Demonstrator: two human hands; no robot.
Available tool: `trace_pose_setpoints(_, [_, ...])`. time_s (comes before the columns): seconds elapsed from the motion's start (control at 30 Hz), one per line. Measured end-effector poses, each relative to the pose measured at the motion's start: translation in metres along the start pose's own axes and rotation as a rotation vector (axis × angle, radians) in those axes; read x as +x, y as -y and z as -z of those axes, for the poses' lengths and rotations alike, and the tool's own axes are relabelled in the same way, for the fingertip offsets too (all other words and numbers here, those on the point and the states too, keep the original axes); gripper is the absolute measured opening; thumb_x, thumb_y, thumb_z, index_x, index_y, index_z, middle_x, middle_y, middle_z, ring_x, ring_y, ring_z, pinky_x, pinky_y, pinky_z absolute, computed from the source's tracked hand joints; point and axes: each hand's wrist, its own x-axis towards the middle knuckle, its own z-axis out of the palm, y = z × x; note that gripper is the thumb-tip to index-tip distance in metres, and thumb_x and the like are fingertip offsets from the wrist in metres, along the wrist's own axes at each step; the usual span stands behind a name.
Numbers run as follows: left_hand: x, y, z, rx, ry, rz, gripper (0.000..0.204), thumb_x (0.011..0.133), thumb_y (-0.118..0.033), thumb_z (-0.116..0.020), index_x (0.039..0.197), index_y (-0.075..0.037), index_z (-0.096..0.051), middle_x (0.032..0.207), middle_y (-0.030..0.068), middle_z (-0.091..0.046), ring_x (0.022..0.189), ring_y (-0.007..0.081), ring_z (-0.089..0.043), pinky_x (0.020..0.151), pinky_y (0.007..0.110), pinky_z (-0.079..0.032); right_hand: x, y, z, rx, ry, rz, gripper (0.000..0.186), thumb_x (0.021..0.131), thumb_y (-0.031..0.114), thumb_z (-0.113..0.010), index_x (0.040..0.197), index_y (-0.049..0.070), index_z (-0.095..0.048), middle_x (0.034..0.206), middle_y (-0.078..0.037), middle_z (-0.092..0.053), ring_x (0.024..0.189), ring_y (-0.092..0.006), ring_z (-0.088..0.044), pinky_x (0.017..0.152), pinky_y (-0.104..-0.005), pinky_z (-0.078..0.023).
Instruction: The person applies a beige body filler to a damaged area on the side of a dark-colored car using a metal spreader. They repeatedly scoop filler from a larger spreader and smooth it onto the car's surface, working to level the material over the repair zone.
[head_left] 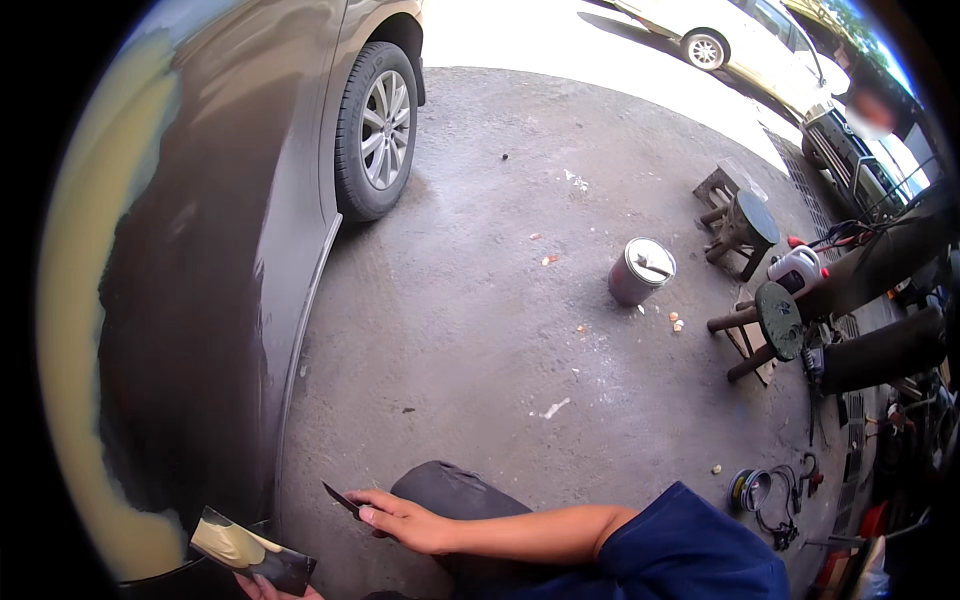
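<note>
My right hand is closed on a dark, thin putty spreader, seen nearly edge-on, over the floor just right of the car's lower edge. At the bottom left, my left hand grips a dark flat plate from below. Cream-coloured putty lies on that plate. Beside my left hand rises the brown car's side panel. A broad band of yellowish filler runs along the panel's left part, with a dull dark area next to it. The spreader and the plate are apart.
The car's wheel stands ahead. A paint can sits on the concrete floor among small scraps. To the right are low stools, a white jug and a coiled cable. Another person is at the far right.
</note>
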Motion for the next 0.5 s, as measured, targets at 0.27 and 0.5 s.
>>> trace_pose_setpoints(0.27, [-0.006, 0.003, -0.059, -0.164, 0.057, -0.002, 0.045, 0.099, -0.008, -0.050, 0.144, -0.009, -0.044, 0.145, 0.0105, -0.050, 0.133, 0.0264, -0.047, 0.111, 0.048, -0.037, -0.007, 0.045, 0.029, 0.210, -0.130, 0.034, 0.045, 0.100, 0.016, -0.062, 0.140, 0.000, -0.050, 0.121, -0.009, -0.065, 0.105, -0.0133, -0.062, 0.093, -0.0295, -0.049])
trace_pose_setpoints(0.5, [-0.010, 0.005, -0.076, -0.335, 0.184, -0.078, 0.051, 0.099, -0.002, -0.047, 0.148, -0.010, -0.038, 0.147, 0.0107, -0.048, 0.136, 0.0276, -0.044, 0.113, 0.052, -0.034, 0.000, 0.075, -0.002, -0.113, 0.131, 0.013, 0.044, 0.094, 0.005, -0.068, 0.134, -0.003, -0.051, 0.123, -0.012, -0.065, 0.112, -0.0156, -0.061, 0.098, -0.0319, -0.048])
